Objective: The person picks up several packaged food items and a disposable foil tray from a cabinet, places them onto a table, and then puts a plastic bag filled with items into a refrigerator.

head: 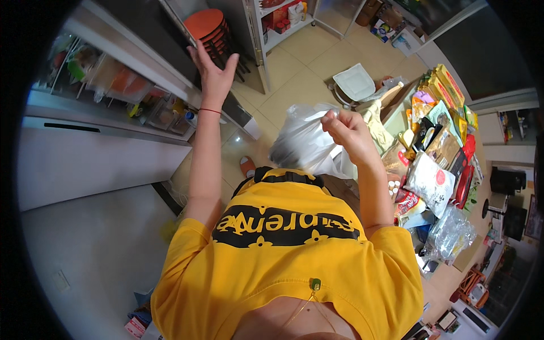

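Note:
My right hand (350, 134) grips the gathered top of a white plastic bag (301, 134). The bag hangs in front of my waist, and something dark shows faintly through its lower side. My left hand (212, 74) is stretched forward, thumb and fingers spread, at the edge of an open, dark-faced refrigerator door (157, 38). Its fingertips meet the door's edge; whether they press on it I cannot tell. Left of me stands the open refrigerator, its lit compartment holding clear containers (121, 80) and other food. A closed pale drawer front (102, 148) sits below.
Stacked orange stools (206, 25) stand beyond the door, near a white shelf unit (293, 32). On my right, a table carries many food packets (442, 140) and a clear plastic package (450, 236). A white-seated chair (355, 83) stands on the tiled floor (293, 63).

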Motion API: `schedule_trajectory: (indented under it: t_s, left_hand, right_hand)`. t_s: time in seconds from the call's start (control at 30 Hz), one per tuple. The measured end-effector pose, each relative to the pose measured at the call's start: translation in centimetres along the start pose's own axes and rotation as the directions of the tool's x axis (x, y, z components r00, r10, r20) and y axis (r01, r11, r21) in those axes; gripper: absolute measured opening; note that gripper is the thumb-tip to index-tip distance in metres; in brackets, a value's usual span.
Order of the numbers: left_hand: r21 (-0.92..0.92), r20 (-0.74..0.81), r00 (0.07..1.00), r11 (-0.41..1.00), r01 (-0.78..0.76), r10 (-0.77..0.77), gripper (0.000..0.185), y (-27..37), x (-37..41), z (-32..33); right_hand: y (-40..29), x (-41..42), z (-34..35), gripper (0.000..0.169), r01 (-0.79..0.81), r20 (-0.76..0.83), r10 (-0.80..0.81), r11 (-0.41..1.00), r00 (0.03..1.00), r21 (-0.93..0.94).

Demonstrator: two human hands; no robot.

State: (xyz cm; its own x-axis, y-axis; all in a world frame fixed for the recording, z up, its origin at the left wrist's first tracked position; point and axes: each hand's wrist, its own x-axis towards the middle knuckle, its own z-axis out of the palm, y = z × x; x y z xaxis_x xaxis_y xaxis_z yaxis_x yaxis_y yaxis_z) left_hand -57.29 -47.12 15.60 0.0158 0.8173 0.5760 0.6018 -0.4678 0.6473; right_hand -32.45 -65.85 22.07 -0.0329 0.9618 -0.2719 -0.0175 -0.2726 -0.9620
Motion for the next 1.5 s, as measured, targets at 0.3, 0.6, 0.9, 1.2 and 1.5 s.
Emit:
schedule_trajectory:
  t_s: [0.3, 0.6, 0.9, 1.2, 1.5]
  left_hand:
    - [-0.439, 0.732, 0.56, 0.897, -0.046, 0.387, 0.124, 6.6, -10.6, 2.5]
    - [-0.4, 0.616, 0.75, 0.916, 0.034, 0.241, 0.008, 7.6, -15.6, 2.8]
    - [0.058, 0.516, 0.849, 0.985, -0.162, 0.109, 0.02, 5.7, -14.8, 0.0]
    - [-0.24, 0.319, 0.925, 0.962, -0.129, 0.204, 0.011, 6.0, -12.7, -3.2]
    - [-0.175, 0.507, 0.862, 0.979, 0.107, -0.004, 0.019, 5.8, -12.1, -3.5]
  right_hand:
    - [0.2, 0.2, 2.0, 0.035, 0.211, 0.281, -0.147, 0.954, 0.949, -0.214]
    - [-1.3, 2.5, 3.4, 0.038, 0.721, 0.698, -0.407, 0.654, 0.59, -0.228]
    - [1.3, 5.5, 0.3, 0.042, 0.708, 0.306, -0.639, 0.618, 0.706, -0.343]
    - [8.9, 6.1, 4.5, 0.095, 0.589, 0.535, -0.302, 0.617, 0.789, -0.522]
    - [10.6, 8.6, 9.7, 0.015, 0.721, 0.448, -0.565, 0.558, 0.693, -0.412]
